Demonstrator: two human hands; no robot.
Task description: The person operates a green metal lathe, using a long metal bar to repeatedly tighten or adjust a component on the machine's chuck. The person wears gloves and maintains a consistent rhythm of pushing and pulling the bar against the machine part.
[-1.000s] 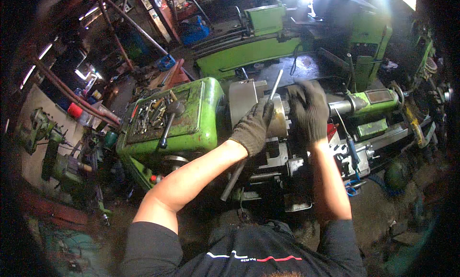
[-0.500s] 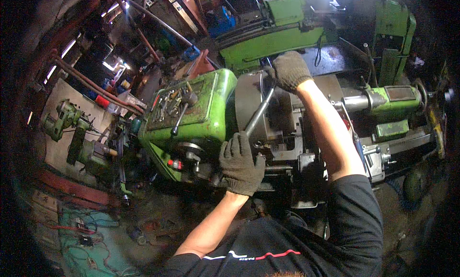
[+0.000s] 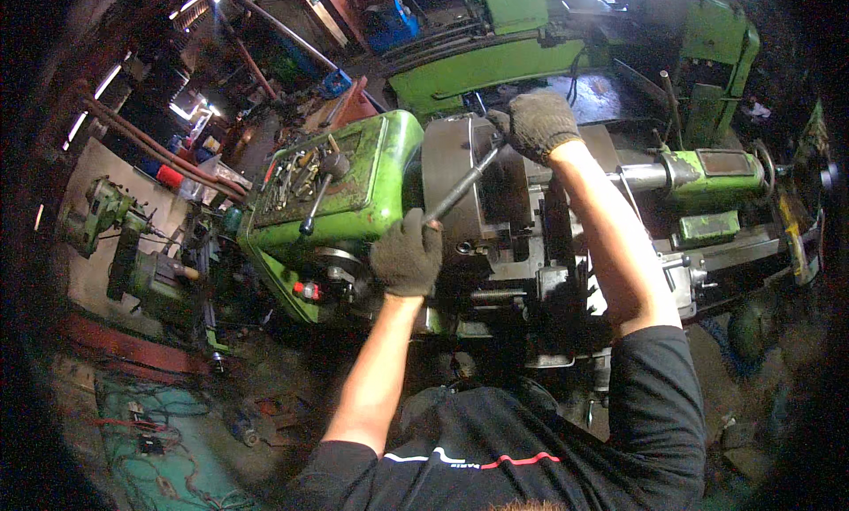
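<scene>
Both of my hands wear dark knitted gloves. A long grey metal bar (image 3: 462,189) slants across the large round chuck (image 3: 447,162) of a green lathe. My left hand (image 3: 407,256) is closed round the bar's near end, in front of the headstock. At the far end, my right hand (image 3: 541,126) is curled over the top of the bar beside the chuck's upper edge. Its fingertips are partly hidden, and so is whatever the bar's far end fits onto.
Loose tools (image 3: 305,171) and a ball-ended lever (image 3: 325,188) are on the green headstock (image 3: 385,179). The tailstock (image 3: 712,175) stands at the right. Another green machine (image 3: 504,73) is behind. A small drilling machine (image 3: 110,215) is at the left, with cables on the green floor (image 3: 186,431).
My left hand has shifted left and up with the bar's near end, and its fingers have curled in round it. My right hand stays by the chuck's top. The whole view has shifted slightly.
</scene>
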